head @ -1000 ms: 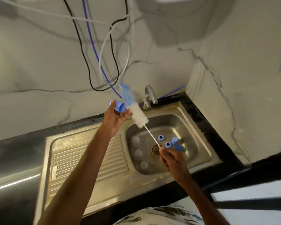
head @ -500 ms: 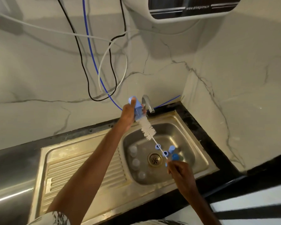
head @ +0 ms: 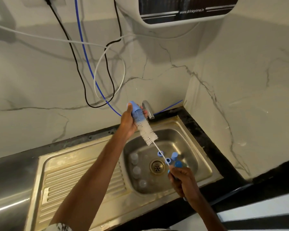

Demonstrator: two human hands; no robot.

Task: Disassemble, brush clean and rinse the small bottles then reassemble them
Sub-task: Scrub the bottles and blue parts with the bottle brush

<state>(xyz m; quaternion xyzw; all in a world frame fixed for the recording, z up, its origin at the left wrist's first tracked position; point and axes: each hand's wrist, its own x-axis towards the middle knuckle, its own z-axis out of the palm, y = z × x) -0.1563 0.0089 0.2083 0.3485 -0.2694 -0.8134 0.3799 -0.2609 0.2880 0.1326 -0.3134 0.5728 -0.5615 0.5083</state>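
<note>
Over the back edge of the sink (head: 77, 165), just beside the tap (head: 148, 108), the left hand (head: 128, 121) grips a small bottle (head: 137, 115). It slants, mouth pointing down at the bowl (head: 183, 145), with the brush (head: 148, 133) poking in. The right hand (head: 182, 180) grips the brush handle above the open bowl

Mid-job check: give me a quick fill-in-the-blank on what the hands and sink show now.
1. The left hand holds a small bottle close beside the ____.
2. The right hand grips the handle of the ____, whose bristles enter the bottle.
3. Loose blue caps lie in the sink, ____ of the drain.
Missing: tap; brush; right.
</note>
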